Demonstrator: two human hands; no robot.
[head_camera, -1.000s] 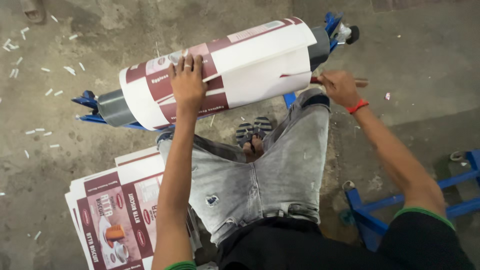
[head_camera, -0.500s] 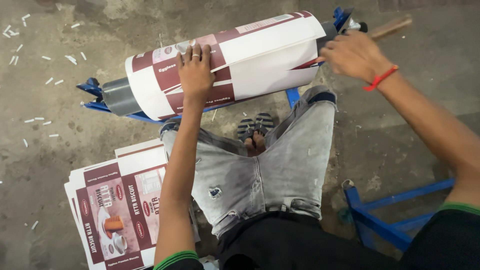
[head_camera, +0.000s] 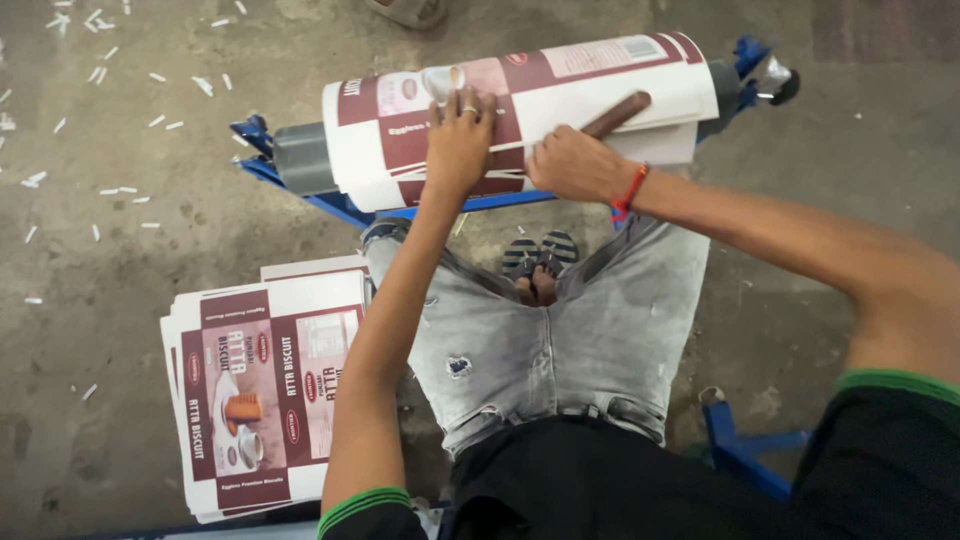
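A maroon-and-white printed carton sheet curls round the roller; a matching flat stack lies on the floor.

The left arm reaches straight forward, nearly extended, and the left hand lies palm down with its fingers spread flat and a ring on one finger. The right arm comes in from the right side, bent at the elbow, a red band round its wrist; the right hand is closed in a fist around a brown stick-like handle, knuckles up. Both hands sit close together, just beside one another, above the bent knees in grey jeans.
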